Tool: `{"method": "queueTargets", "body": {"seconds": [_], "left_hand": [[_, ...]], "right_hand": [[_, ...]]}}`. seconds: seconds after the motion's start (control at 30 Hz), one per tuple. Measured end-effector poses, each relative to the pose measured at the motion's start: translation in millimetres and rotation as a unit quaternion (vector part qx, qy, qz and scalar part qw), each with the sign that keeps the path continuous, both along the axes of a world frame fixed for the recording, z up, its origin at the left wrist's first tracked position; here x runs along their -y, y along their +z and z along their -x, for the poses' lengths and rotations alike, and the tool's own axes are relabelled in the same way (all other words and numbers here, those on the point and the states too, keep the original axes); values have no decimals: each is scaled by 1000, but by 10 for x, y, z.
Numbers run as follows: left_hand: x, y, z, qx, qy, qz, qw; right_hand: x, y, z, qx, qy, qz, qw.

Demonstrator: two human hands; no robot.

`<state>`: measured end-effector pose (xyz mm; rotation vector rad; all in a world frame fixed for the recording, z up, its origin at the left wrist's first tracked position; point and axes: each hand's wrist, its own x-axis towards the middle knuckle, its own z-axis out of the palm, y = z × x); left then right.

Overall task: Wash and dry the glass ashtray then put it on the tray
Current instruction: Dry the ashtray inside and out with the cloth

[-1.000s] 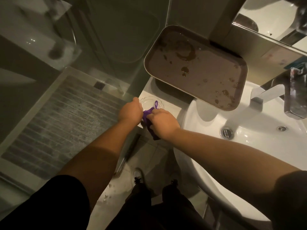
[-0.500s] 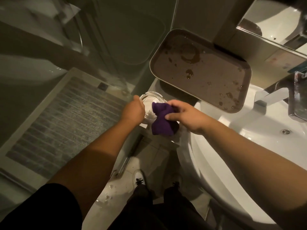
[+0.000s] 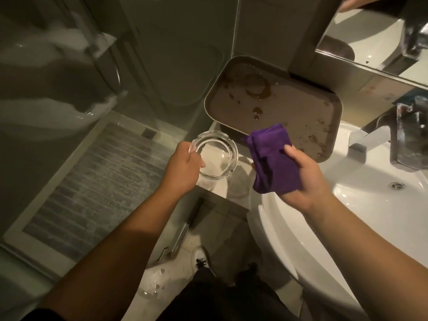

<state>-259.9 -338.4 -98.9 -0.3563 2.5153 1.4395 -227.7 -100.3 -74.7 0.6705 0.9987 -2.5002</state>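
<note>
Lifted clear of the glass ashtray (image 3: 214, 155), the purple cloth (image 3: 273, 161) is now clutched in the right hand (image 3: 303, 179). The ashtray's rim is gripped by the left hand (image 3: 183, 169), beside the stained tray (image 3: 273, 107).

The ashtray (image 3: 214, 156) is in the left hand (image 3: 183, 167), left of the cloth (image 3: 273, 161) in the right hand (image 3: 303, 179); the tray (image 3: 278, 105) lies behind both, the sink (image 3: 370, 205) to the right

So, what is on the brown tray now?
The tray carries only dark wet stains and a ring mark. The purple cloth in the right hand covers its near edge, so that part cannot be seen. The ashtray is not on it.
</note>
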Motion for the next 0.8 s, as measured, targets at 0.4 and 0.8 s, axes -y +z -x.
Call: {"method": "queueTargets", "body": {"seconds": [0.4,0.8], "left_hand": [[-198,732,-63,-106,-125,60,985],[-440,1014,-106,-167,-106,120,973]], "right_hand": [[129,497,342,-278,221,-317,879],[221,673,284,-295,101,-384,869]]}}
